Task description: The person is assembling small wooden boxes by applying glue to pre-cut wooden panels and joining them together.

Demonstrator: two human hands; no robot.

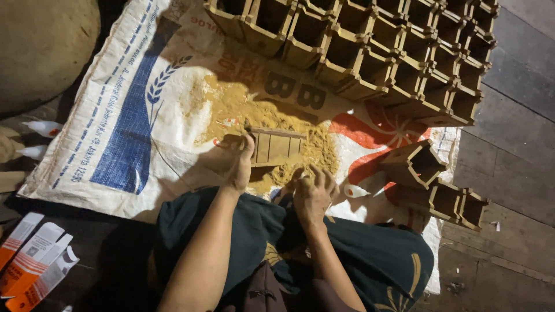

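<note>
Wooden box (277, 147) lies in sawdust (260, 124) on the sack (115, 115); left hand (238, 162) grips its end, right hand (312, 193) curls loosely beside it. One slip could scatter dust.

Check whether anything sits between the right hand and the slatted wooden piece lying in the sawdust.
Nothing visible does. The right hand rests just below the slatted wooden piece, with only loose sawdust between; the left hand already touches its left end.

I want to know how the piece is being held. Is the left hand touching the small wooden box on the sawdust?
Touching. The head view shows the left hand with fingers and thumb on the left end of the wooden box lying on the sawdust.
</note>
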